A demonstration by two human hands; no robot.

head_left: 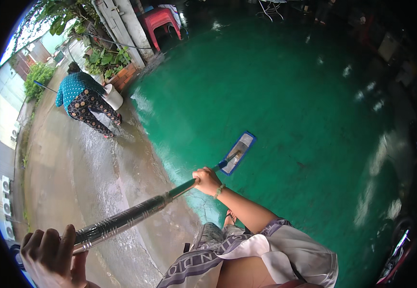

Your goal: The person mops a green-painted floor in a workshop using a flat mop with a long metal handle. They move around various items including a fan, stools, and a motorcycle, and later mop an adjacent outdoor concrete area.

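A flat mop (pixel 238 152) with a blue-edged rectangular head lies on the wet green floor (pixel 285 101), ahead of my feet. Its long metal handle (pixel 131 213) slants from the mop head down to the lower left. Near the handle's upper end my left hand (pixel 50 254) is wrapped round the shaft, close to the camera. Farther down, my right hand (pixel 207 182), with a beaded bracelet at the wrist, grips the pole a short way from the head. Part of my sandalled foot (pixel 230 217) shows below the right forearm.
Left of the green floor runs wet concrete (pixel 74 192). A bent-over person (pixel 83 98) there holds a white bucket (pixel 113 97) beside a brick planter (pixel 124 77). Red stacked stools (pixel 160 21) stand near a pillar (pixel 134 29). A motorbike (pixel 395 259) is partly visible at lower right.
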